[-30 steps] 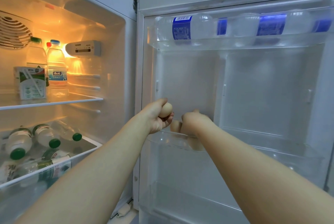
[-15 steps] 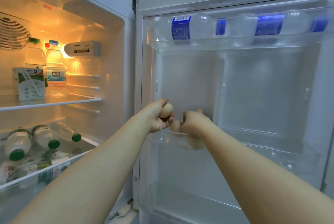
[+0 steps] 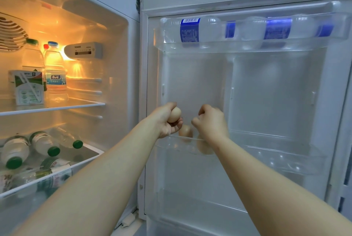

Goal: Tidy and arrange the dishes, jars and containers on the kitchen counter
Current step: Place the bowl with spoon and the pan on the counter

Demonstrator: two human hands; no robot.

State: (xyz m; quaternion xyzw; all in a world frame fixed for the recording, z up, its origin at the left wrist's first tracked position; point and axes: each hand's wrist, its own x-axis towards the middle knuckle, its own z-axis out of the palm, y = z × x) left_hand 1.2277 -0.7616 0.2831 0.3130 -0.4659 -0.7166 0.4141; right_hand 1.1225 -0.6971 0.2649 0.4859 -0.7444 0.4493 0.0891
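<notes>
Warm orange light spreads from a lamp (image 3: 63, 55) inside the refrigerator compartment (image 3: 106, 32) at left, overexposing the wall beside it. The open door (image 3: 276, 93) at right is evenly lit in a cooler, dimmer white, with soft shadows. Blue bottle labels (image 3: 277, 28) in the top door shelf (image 3: 247, 45) appear smeared. Straight edges bow toward the frame borders.
</notes>
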